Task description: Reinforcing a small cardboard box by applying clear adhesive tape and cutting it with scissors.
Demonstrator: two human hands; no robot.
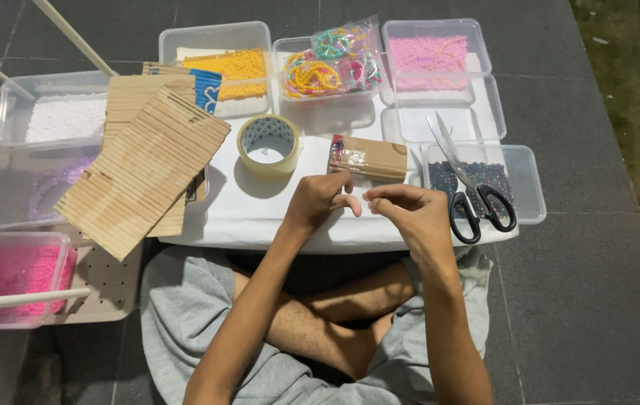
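1. The left hand (318,199) and right hand (410,214) meet near the front edge of the white tabletop (260,217), fingertips pinched together; whatever they grip is too small to tell.
2. A brown packet (371,158) lies just beyond the hands.
3. A tape roll (268,145) sits left of the packet.
4. Scissors (470,191) rest across a bead tub (526,187) near the right edge.
5. Slatted wooden mats (143,169) overhang the left edge.

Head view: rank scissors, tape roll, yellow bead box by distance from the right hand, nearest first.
From the right hand:
1. Scissors, just to its right, handles closest.
2. Tape roll, up and left, past the left hand.
3. Yellow bead box, far back left.
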